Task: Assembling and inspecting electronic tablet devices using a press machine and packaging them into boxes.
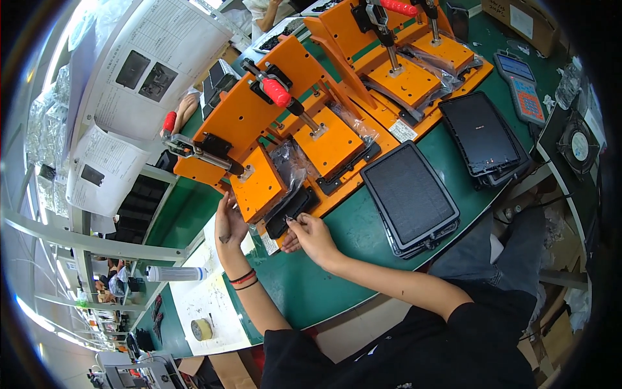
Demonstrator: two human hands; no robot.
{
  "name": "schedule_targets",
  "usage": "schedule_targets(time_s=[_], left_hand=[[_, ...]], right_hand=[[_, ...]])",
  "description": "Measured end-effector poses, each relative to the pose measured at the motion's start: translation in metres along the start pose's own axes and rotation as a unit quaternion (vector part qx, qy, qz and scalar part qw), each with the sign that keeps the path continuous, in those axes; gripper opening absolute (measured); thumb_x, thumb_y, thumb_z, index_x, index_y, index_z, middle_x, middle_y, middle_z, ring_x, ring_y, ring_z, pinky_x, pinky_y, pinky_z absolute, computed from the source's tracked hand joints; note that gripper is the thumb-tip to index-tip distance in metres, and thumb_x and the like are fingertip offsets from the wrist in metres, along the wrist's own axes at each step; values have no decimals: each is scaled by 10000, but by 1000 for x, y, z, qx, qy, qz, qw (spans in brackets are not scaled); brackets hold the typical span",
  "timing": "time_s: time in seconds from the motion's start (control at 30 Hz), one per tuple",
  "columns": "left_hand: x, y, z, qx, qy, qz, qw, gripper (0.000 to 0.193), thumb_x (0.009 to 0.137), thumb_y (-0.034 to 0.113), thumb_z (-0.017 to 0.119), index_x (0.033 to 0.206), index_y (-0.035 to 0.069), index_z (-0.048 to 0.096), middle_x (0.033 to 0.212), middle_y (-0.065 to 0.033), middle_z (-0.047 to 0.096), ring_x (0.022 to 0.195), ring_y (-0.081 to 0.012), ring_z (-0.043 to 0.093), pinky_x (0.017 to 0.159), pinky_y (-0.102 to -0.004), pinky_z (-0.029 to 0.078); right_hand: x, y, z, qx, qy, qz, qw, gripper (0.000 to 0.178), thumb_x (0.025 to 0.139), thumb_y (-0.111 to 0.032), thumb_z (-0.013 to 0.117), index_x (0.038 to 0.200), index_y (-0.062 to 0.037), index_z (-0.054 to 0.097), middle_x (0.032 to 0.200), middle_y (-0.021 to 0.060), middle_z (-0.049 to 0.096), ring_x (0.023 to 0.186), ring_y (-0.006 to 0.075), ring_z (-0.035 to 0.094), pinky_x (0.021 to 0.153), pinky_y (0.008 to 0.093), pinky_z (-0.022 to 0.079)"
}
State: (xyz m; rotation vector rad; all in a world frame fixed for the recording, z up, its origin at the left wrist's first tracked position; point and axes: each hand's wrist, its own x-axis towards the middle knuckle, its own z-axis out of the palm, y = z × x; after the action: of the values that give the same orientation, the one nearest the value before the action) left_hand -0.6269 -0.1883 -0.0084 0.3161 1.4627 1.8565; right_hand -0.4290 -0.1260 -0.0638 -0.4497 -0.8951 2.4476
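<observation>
An orange clamping fixture (259, 185) presses down on a flat black panel-like part (293, 212) at its near edge. My right hand (312, 241) is at that part's near corner, thumb and fingers bent together. What lies between the fingertips is too small to make out. My left hand (231, 222) is raised at the left side of the orange press plate, fingers stretched out and partly hidden beside it. Clear plastic film (288, 162) sticks out between the press plates. A toggle clamp with a red grip (170, 122) holds the left plate down.
A stack of black ribbed panels (411, 198) lies right of my right hand, with further black panels (483, 136) beyond. A second orange fixture (402, 78) stands farther back. A handheld keypad device (520, 87), a tape roll (201, 329) and a white cylinder (176, 273) lie on the bench.
</observation>
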Motion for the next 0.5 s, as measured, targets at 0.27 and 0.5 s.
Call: schedule_targets(time_s=[0.27,0.5], left_hand=[[5,-1,-9,-201,-194,-107,954,567,875,368,415,1234,-64,339,1265,-201,418,1158,-319,412,985,-420,295],[11,-16,2,-241,-187,-30,952,565,851,372,466,1205,-56,364,1268,-184,418,1160,-309,409,990,-390,294]], right_hand=[[6,0,-9,-18,9,-14,1000,198,894,-158,453,756,-21,416,636,117,562,568,202,609,525,288,530],[5,3,-13,-24,0,-23,999,203,896,-163,450,752,-26,407,635,119,563,571,202,611,519,288,528]])
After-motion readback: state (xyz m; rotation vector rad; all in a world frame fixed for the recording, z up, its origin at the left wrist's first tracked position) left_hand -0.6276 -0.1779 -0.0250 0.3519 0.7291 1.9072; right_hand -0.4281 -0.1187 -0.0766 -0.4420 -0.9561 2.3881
